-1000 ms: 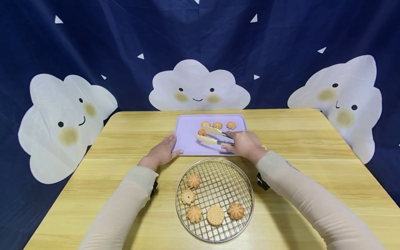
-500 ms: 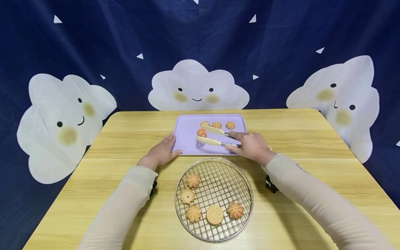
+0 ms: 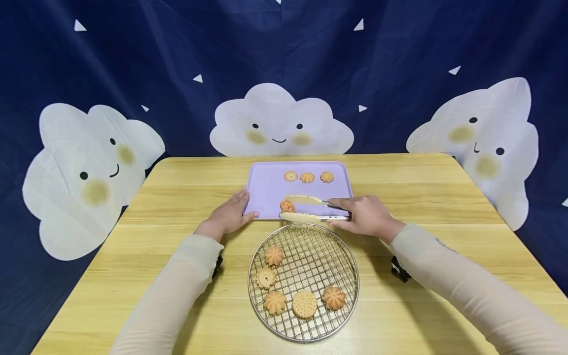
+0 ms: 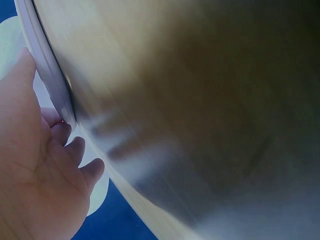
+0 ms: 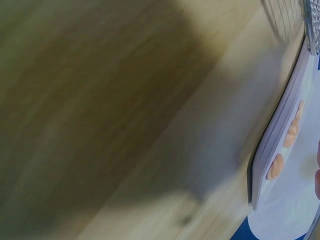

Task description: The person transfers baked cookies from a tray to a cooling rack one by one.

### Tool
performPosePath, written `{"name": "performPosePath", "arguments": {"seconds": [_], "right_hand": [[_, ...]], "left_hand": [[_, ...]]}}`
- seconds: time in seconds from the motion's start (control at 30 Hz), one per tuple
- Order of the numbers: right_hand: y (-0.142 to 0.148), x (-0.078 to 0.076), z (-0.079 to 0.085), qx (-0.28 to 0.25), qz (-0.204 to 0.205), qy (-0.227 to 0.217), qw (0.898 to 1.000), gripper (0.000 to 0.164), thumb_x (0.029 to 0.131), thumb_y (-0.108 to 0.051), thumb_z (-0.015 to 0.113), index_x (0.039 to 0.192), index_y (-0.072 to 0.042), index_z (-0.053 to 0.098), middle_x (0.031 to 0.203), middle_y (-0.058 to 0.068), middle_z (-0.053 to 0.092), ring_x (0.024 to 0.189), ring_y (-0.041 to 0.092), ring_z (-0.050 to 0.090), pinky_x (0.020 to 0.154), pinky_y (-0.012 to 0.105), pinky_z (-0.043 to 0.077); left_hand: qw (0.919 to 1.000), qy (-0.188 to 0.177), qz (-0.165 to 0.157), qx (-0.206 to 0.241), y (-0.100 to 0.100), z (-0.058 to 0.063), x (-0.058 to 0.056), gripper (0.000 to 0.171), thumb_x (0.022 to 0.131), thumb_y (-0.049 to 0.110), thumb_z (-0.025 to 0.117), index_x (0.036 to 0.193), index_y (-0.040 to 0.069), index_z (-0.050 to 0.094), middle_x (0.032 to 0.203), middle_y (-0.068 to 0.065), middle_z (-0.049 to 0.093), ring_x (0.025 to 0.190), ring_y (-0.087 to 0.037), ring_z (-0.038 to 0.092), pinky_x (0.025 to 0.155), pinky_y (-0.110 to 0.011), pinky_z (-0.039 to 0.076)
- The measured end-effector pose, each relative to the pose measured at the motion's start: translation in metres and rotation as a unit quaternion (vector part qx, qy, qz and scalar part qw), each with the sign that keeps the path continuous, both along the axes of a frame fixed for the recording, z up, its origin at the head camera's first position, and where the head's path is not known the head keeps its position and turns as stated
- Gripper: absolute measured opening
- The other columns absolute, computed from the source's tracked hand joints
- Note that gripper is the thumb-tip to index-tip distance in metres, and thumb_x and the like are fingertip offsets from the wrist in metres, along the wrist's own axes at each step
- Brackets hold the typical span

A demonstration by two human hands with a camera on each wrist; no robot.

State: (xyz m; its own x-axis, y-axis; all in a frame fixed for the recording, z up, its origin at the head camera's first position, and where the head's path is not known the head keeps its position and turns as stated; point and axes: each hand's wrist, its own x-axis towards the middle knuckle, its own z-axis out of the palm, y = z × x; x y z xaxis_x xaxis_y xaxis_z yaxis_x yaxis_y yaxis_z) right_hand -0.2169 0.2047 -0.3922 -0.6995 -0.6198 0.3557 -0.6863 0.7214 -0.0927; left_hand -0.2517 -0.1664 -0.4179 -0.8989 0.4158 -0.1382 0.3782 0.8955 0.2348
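My right hand (image 3: 368,215) grips a pair of tongs (image 3: 303,217) with cream-coloured tips. Between those tips is a reddish-brown cookie (image 3: 287,206), held over the front part of a lilac tray (image 3: 266,180). At the tray's left edge rests my left hand (image 3: 226,214), fingers extended along the side and thumb by the front corner. The left wrist view shows the left hand (image 4: 45,150) against the tray rim (image 4: 52,75). A row of 3 cookies (image 3: 307,177) lies at the back of the tray. Only fingertips of the right hand (image 5: 318,177) appear in the right wrist view.
Nearer the person stands a round wire cooling rack (image 3: 310,264) with several cookies (image 3: 304,304) along its left and front. Both sit on a wooden table (image 3: 421,197). A dark blue curtain (image 3: 284,44) with cloud prints hangs behind the table.
The right hand has drawn the tongs and the cookie toward the person, from mid-tray to the tray's front edge. My left hand stays at the tray's left side.
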Motion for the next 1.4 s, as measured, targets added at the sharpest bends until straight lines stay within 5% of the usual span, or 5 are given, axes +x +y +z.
{"name": "performPosePath", "arguments": {"seconds": [0.33, 0.57, 0.9, 1.1, 1.4], "right_hand": [[0.004, 0.012, 0.002, -0.011, 0.052, 0.011, 0.999, 0.064, 0.07, -0.047, 0.079, 0.122, -0.011, 0.067, 0.102, 0.009, 0.071, 0.059, 0.015, 0.065, 0.047, 0.029, 0.05], [0.009, 0.017, 0.0, -0.006, 0.095, 0.018, 0.995, 0.062, 0.077, -0.054, 0.072, 0.12, -0.011, 0.067, 0.102, 0.006, 0.072, 0.061, 0.012, 0.066, 0.052, 0.025, 0.052], [0.011, 0.02, -0.001, -0.015, 0.162, 0.029, 0.986, 0.059, 0.076, -0.053, 0.073, 0.116, -0.011, 0.069, 0.094, 0.005, 0.073, 0.05, -0.005, 0.047, 0.048, 0.016, 0.045], [0.012, 0.024, 0.0, -0.013, 0.196, 0.024, 0.98, 0.059, 0.078, -0.056, 0.07, 0.114, -0.01, 0.069, 0.094, 0.002, 0.073, 0.052, -0.003, 0.052, 0.048, 0.014, 0.045], [0.011, 0.03, -0.001, -0.011, 0.228, 0.019, 0.973, 0.058, 0.079, -0.058, 0.068, 0.114, -0.011, 0.07, 0.061, -0.012, 0.058, 0.05, -0.008, 0.041, 0.046, 0.011, 0.041]], "left_hand": [[1.0, 0.0, 0.001, 0.002, 0.0, 0.001, 0.0, 0.08, 0.098, 0.051, 0.041, 0.149, -0.005, 0.014, 0.156, -0.019, 0.009, 0.142, -0.036, 0.012, 0.115, -0.046, 0.015], [1.0, -0.001, 0.001, 0.0, 0.0, 0.001, 0.001, 0.081, 0.098, 0.051, 0.041, 0.149, -0.005, 0.013, 0.156, -0.019, 0.009, 0.142, -0.036, 0.012, 0.115, -0.045, 0.015], [1.0, 0.002, 0.001, 0.0, -0.001, 0.001, 0.0, 0.081, 0.098, 0.051, 0.041, 0.149, -0.005, 0.014, 0.156, -0.019, 0.009, 0.142, -0.036, 0.012, 0.115, -0.046, 0.015], [1.0, 0.002, 0.0, 0.004, 0.0, 0.001, 0.001, 0.08, 0.098, 0.05, 0.042, 0.149, -0.006, 0.014, 0.156, -0.019, 0.009, 0.142, -0.036, 0.012, 0.115, -0.046, 0.014], [1.0, 0.002, 0.001, 0.006, 0.0, 0.0, 0.001, 0.08, 0.098, 0.051, 0.042, 0.149, -0.005, 0.015, 0.156, -0.019, 0.009, 0.142, -0.036, 0.011, 0.115, -0.046, 0.014]]}}
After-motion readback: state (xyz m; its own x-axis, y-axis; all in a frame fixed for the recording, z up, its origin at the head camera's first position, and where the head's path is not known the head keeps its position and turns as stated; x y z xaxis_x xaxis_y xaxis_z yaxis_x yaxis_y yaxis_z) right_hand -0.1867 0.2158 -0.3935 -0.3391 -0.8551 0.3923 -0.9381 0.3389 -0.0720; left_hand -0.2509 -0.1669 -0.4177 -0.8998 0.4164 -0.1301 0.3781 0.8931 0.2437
